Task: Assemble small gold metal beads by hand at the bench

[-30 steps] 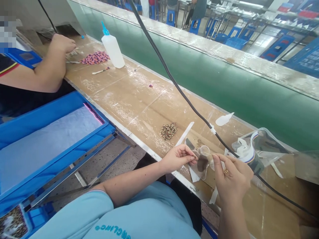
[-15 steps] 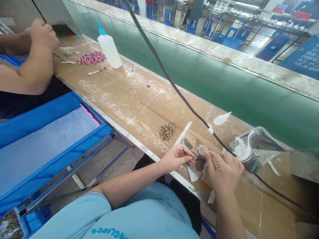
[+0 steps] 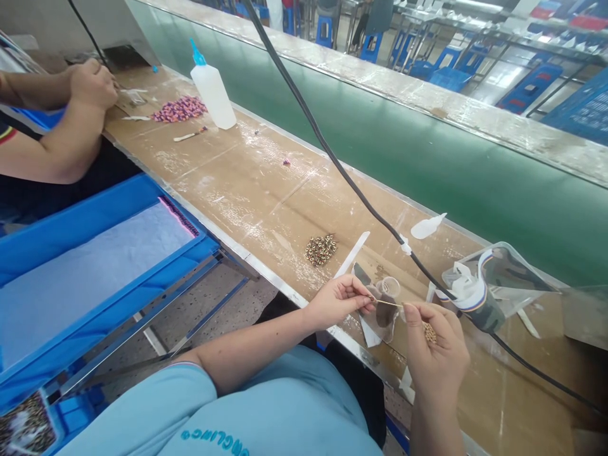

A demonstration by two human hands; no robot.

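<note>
My left hand [image 3: 344, 297] is closed, thumb and fingertips pinching a small brownish piece too tiny to make out. From it a thin yellowish strand [image 3: 389, 304] runs straight across to my right hand [image 3: 437, 345], which pinches the other end. Several small tan pieces [image 3: 430, 333] show against my right palm, partly hidden by the fingers. Behind the strand lie a clear ring [image 3: 390, 287] and a dark grey patch on a torn white scrap [image 3: 371, 332]. Up and left of my left hand is a heap of small gold-and-dark pieces [image 3: 321, 250].
A black cable [image 3: 327, 149] crosses above the brown-covered table [image 3: 223, 183]. A clear plastic bag [image 3: 503, 272] lies right of my hands. Farther left are a white bottle [image 3: 213, 98], a pink-and-purple heap [image 3: 178, 109] and another person's hands [image 3: 95, 85]. A blue tray [image 3: 209, 244] sits beside the table.
My right hand has moved slightly away from the left, and the strand between them now shows stretched. The other person's hands have lowered toward the table.
</note>
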